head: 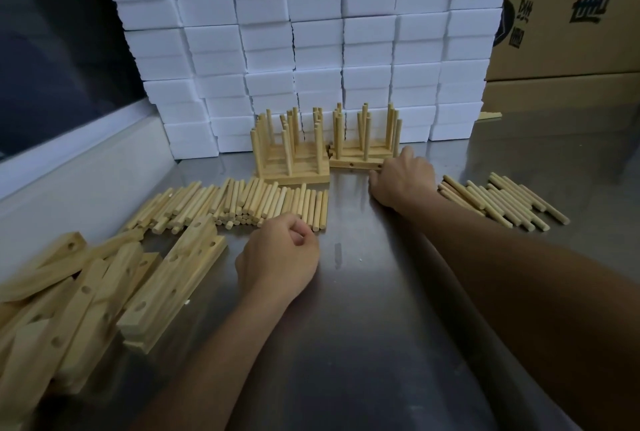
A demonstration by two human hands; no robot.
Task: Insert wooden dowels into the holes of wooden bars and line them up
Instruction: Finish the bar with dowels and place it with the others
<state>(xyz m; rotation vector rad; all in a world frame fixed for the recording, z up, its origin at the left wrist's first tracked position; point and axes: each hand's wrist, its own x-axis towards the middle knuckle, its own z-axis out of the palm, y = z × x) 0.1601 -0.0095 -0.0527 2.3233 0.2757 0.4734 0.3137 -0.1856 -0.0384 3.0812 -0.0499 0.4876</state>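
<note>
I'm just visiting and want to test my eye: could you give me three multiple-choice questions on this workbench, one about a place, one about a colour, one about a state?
1. Where does the pile of drilled wooden bars lie?
A. near left
B. far right
C. on the cardboard box

2. What colour are the stacked foam blocks behind the work?
A. white
B. green
C. black

3. What is the right hand doing?
A. hanging idle
B. touching the end of a dowelled bar
C. lifting a box

Answers: 1 A, the bars sit at the left edge near the camera. 2 A, the wall of blocks is white. 3 B, its fingers meet the end of the bar.
</note>
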